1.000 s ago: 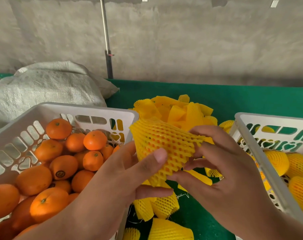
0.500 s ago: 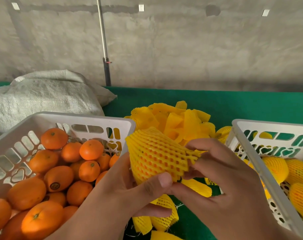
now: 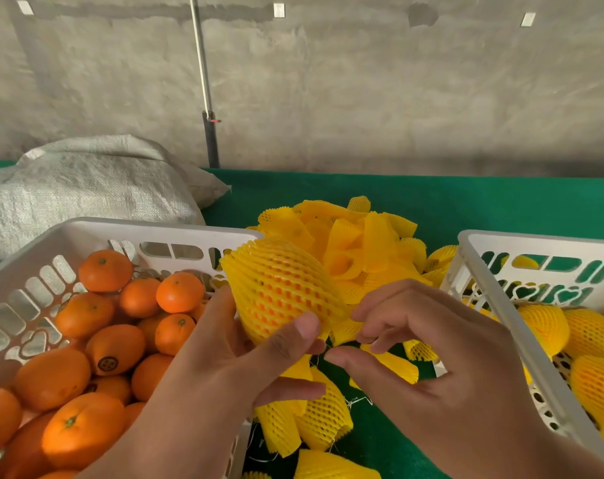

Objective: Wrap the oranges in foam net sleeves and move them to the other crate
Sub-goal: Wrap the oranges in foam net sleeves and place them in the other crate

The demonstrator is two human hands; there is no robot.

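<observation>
Your left hand grips the sleeved orange, thumb curled across its near side, fingers hidden behind and under it. Orange skin shows through the stretched mesh; the yellow foam net sleeve covers it fully. Your right hand is just right of the sleeved orange, fingers curled, pinching the sleeve's loose right end between thumb and fingertips.

Landmark: the sleeved orange, held above the gap between both crates.

Below it, nearest you: loose empty sleeves on the green table cover.
Left of it: white slotted crate full of bare oranges; one carries a dark round sticker.
Right of it: second white crate holding already sleeved oranges.
Just behind it: heap of empty yellow sleeves, between the two crates.
Farther behind, to the left: grey woven sack on the table, touching the left crate's far side.
Farthest: rough concrete wall with a thin metal pole standing against it.
</observation>
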